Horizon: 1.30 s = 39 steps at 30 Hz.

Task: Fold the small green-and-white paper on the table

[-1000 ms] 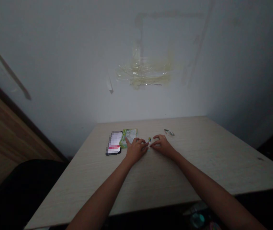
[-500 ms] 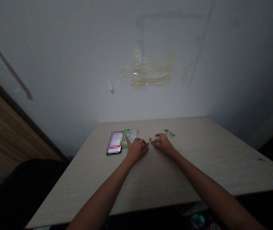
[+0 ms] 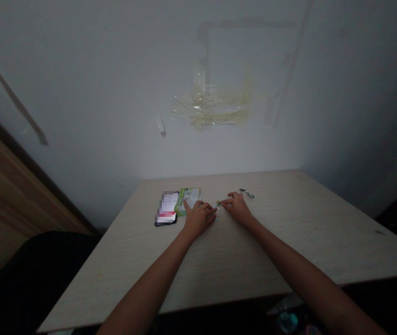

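Note:
Both of my hands rest on a pale wooden table [image 3: 289,242] near its far middle. My left hand [image 3: 197,217] lies knuckles up with its fingers curled, the fingertips pressing the lower end of a tiny green and white packet [image 3: 217,205]. My right hand [image 3: 236,207] pinches the same packet from the right with thumb and forefinger. The packet is mostly hidden between the fingertips. A green and white sachet [image 3: 188,199] lies flat just beyond my left hand.
A phone [image 3: 167,208] with a lit screen lies left of the green sachet. A small torn wrapper scrap [image 3: 246,193] sits beyond my right hand. A wall with old tape marks stands right behind the table. A dark chair back is at the lower left.
My right hand has slid slightly up and away, drawing its pinch on the small packet a little farther. My left hand has stayed put.

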Each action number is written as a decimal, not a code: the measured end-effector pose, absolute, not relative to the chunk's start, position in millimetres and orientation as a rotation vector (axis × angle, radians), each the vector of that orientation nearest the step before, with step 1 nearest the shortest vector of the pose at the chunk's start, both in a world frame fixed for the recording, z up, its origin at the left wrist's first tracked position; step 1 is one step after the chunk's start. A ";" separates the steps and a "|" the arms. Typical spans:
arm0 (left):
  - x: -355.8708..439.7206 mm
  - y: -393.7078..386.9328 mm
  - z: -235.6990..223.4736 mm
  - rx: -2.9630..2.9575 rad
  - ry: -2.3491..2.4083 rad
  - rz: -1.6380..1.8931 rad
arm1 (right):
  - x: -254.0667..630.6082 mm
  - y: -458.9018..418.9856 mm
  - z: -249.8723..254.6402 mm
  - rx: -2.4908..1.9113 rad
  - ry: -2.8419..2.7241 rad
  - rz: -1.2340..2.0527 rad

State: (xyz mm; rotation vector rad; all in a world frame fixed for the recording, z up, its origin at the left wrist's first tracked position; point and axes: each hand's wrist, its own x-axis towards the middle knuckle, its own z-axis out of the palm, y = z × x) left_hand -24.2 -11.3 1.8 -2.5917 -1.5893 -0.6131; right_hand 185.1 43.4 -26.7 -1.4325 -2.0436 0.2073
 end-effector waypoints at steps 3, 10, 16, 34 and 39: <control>-24.3 -11.5 2.8 -2.593 -1.596 -0.598 | 183.1 43.1 -27.6 -1.430 -2.043 0.166; -23.5 -13.5 4.3 -2.580 -1.617 -0.570 | 184.4 45.5 -32.8 -1.428 -2.015 0.164; -24.0 -13.9 3.7 -2.596 -1.623 -0.591 | 188.8 44.0 -31.0 -1.342 -1.986 0.206; -25.1 -10.7 0.9 -2.611 -1.613 -0.610 | 172.9 24.9 -10.7 -1.589 -2.053 0.079; -24.4 -10.6 0.5 -2.605 -1.618 -0.619 | 175.0 25.1 -10.0 -1.582 -2.070 0.107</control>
